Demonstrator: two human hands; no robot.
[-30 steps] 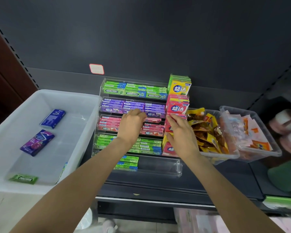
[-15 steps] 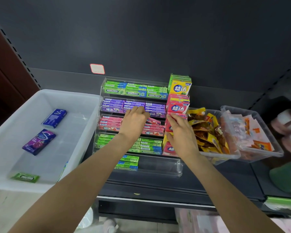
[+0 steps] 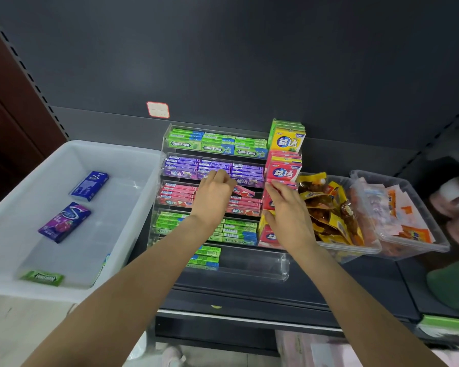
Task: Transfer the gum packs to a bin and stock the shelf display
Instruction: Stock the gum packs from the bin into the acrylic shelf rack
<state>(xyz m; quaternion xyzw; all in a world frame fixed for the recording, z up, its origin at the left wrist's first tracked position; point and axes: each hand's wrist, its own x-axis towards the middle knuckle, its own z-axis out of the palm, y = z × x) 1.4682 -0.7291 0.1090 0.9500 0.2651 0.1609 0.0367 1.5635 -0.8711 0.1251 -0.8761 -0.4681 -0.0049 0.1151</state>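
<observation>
A clear tiered display rack [image 3: 252,268] holds rows of green, purple and pink gum packs. At the pink row my left hand [image 3: 214,197] has its fingers curled round a pink gum pack [image 3: 243,192], which sits tilted above its stack. With straight fingers, my right hand [image 3: 289,215] rests against the stack of pink gum boxes [image 3: 282,172] on the rack's right side. To the left, the white bin [image 3: 133,165] holds a blue pack [image 3: 89,186], a purple pack [image 3: 64,222] and a green pack [image 3: 42,278].
Right of the rack stand two clear tubs, one with yellow snack bags [image 3: 329,207] and one with orange-and-white sachets [image 3: 398,215]. A yellow gum box stack [image 3: 289,141] tops the rack's right side. The rack's lowest tier holds a few green packs [image 3: 206,258].
My left hand has curled its fingers at the pink row and lifted one pink pack's end up. My right hand has stayed against the box stack.
</observation>
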